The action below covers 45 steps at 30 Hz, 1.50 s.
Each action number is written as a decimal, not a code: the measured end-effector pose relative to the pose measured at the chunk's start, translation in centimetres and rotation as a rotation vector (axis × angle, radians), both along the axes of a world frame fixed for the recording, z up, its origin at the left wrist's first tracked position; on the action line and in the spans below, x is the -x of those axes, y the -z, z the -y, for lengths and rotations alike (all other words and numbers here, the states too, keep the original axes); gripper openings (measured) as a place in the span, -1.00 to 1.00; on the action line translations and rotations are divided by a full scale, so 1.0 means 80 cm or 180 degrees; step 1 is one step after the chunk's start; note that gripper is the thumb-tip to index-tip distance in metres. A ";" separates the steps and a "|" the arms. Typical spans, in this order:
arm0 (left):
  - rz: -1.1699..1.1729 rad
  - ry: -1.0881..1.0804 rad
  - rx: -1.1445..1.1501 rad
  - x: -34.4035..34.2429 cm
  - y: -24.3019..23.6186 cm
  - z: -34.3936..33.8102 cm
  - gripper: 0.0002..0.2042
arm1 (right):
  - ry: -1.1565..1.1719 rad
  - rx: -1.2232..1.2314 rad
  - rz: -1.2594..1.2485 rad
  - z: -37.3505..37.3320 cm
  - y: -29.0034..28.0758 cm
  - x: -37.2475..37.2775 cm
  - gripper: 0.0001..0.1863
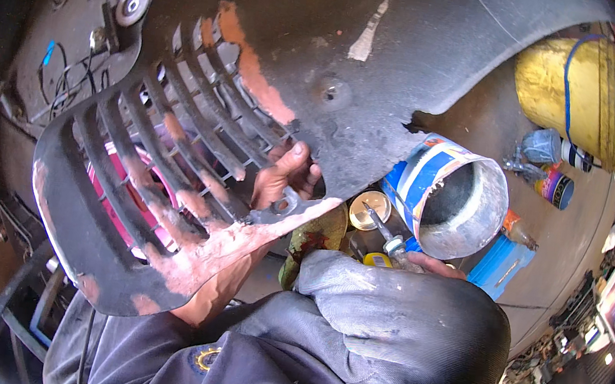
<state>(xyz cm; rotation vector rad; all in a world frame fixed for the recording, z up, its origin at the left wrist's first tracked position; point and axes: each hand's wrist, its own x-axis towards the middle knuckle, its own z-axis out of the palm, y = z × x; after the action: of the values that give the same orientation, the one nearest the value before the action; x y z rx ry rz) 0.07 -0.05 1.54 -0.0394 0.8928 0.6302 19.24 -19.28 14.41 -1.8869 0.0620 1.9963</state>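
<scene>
A large dark plastic vehicle panel (383, 78) with curved grille slats tilts across my lap, its lower corner and some slats patched with pinkish filler. My left forearm passes beneath it. My left hand (288, 174) comes up by the inner ends of the slats, thumb raised and fingers curled round the panel's edge beside a small tab. Just past my right knee, my right hand (436, 266) shows only a few fingers, closed at the handle of a soldering iron (395, 245). Its metal tip points up and left, apart from the panel.
A blue-and-white bucket (462, 248) lies tipped right of the panel, near a round gold tin (370, 210). Farther right are a blue box (499, 268), a small can (555, 188) and a yellow bucket (533, 74). A pink round object (116, 218) shows behind the slats.
</scene>
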 end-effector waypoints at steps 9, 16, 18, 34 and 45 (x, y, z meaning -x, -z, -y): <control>0.0072 0.0124 0.0175 0.000 -0.012 -0.004 -0.80 | 0.0063 0.0471 0.0289 -0.028 -0.032 -0.002 -0.68; 0.0037 0.0137 0.0246 0.001 -0.011 -0.006 -0.81 | -0.0071 0.0725 0.1157 -0.033 -0.080 -0.031 -0.68; -0.0210 0.0034 0.0519 -0.006 -0.021 -0.007 -0.84 | -0.0337 0.0378 0.1477 -0.031 -0.095 -0.053 -0.67; 0.0050 0.0493 0.0044 0.004 -0.012 -0.009 -0.79 | -0.3523 -0.3717 0.1504 -0.264 0.052 -0.025 -0.73; 0.0063 0.0447 0.0052 0.001 -0.008 -0.006 -0.77 | -0.3539 -0.3738 0.1524 -0.264 0.057 -0.026 -0.73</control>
<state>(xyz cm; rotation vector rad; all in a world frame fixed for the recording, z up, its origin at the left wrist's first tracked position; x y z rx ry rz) 0.02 0.43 2.19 0.0023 0.8736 0.4908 21.33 1.84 9.87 -1.4725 -2.1124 1.2723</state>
